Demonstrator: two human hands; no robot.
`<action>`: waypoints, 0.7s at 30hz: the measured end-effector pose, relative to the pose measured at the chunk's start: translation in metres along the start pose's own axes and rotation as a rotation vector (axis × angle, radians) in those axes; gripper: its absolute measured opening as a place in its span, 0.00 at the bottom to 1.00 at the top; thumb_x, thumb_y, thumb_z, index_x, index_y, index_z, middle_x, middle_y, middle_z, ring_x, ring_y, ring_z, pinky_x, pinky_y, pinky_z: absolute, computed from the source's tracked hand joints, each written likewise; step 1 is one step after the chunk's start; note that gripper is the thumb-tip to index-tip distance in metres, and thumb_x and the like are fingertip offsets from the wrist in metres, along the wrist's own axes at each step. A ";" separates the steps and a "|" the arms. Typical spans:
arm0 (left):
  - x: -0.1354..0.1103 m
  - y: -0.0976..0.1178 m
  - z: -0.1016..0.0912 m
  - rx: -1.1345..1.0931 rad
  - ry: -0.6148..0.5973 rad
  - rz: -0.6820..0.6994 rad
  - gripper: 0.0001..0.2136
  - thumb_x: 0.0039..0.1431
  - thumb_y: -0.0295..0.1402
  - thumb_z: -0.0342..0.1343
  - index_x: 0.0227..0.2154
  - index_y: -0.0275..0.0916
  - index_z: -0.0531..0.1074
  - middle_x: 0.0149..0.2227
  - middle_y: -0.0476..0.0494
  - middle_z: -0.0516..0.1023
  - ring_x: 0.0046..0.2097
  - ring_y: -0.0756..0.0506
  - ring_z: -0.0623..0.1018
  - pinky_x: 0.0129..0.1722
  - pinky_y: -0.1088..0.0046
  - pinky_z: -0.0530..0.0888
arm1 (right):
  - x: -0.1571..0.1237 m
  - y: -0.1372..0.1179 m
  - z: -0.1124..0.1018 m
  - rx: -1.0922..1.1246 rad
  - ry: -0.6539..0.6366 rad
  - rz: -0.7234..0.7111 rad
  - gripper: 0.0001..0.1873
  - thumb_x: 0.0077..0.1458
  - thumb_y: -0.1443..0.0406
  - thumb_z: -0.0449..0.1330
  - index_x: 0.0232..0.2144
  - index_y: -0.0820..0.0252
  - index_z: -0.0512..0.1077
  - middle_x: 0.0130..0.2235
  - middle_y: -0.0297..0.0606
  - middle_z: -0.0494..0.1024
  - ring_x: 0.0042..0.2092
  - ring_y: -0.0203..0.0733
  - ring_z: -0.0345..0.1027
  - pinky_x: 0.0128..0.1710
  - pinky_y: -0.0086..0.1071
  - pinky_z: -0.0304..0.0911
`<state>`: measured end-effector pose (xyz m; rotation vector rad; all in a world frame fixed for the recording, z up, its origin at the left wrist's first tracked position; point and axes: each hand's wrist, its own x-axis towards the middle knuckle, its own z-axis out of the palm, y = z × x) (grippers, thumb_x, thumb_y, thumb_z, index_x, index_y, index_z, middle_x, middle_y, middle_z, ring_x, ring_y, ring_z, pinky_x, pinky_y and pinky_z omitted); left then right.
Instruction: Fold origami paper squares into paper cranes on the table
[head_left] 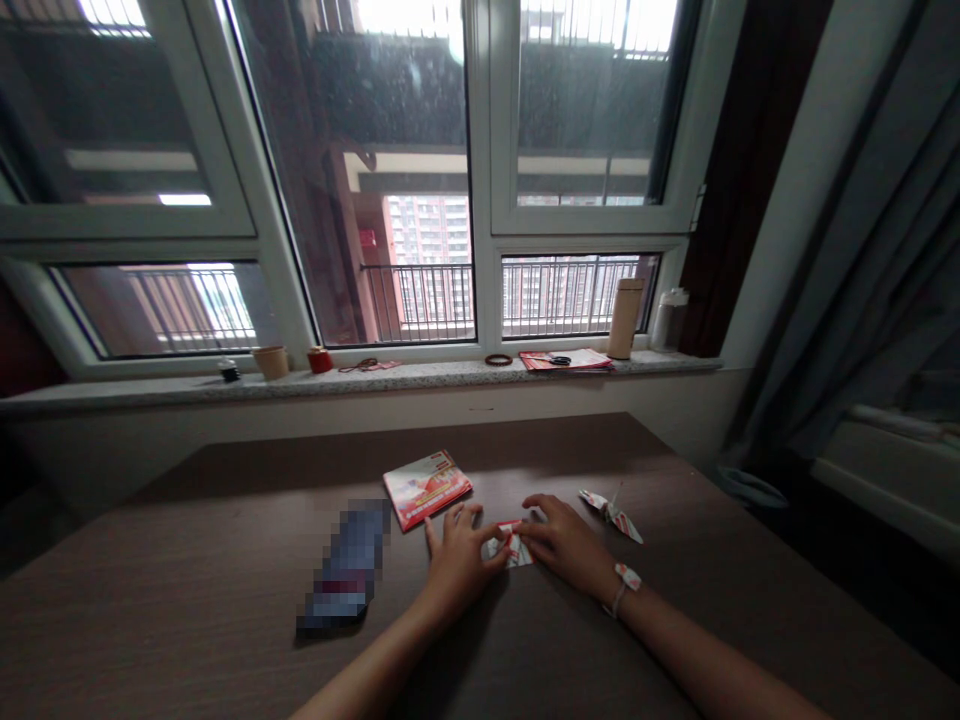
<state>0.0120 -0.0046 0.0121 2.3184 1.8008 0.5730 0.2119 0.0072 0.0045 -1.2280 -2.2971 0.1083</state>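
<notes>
A small piece of folded paper (517, 556), white with red print, lies on the table between my hands. My left hand (459, 556) has its thumb and index finger closed on the paper's left side, while its other fingers spread over the table. From the right, my right hand (571, 548) has its fingertips pressed together on the paper's upper right part. The fingers cover much of the paper, so its folds are partly hidden. A folded paper crane (611, 514) in white and red rests just beyond my right hand. Behind my left hand lies a red and white booklet (427, 492).
A blurred dark blue object (346, 570) lies left of my left hand on the brown table (187, 580). Along the windowsill (442, 372) stand a tan flask (625, 318), a white bottle (670, 320), a paper cup (271, 362) and scissors (559, 360) on papers.
</notes>
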 end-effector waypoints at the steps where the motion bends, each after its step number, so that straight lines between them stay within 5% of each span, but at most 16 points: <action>1: 0.000 0.000 0.000 0.001 -0.004 -0.005 0.11 0.53 0.43 0.57 0.40 0.56 0.77 0.57 0.45 0.66 0.61 0.33 0.58 0.58 0.36 0.42 | 0.000 0.000 0.000 -0.006 -0.004 0.009 0.13 0.59 0.61 0.56 0.46 0.41 0.74 0.51 0.37 0.69 0.52 0.43 0.62 0.52 0.35 0.58; 21: 0.002 0.001 0.001 0.009 0.014 0.010 0.09 0.53 0.42 0.58 0.38 0.56 0.76 0.57 0.45 0.67 0.61 0.34 0.59 0.57 0.34 0.43 | 0.005 -0.002 0.002 -0.096 0.070 0.210 0.12 0.59 0.56 0.55 0.40 0.44 0.78 0.45 0.39 0.71 0.48 0.45 0.63 0.49 0.37 0.58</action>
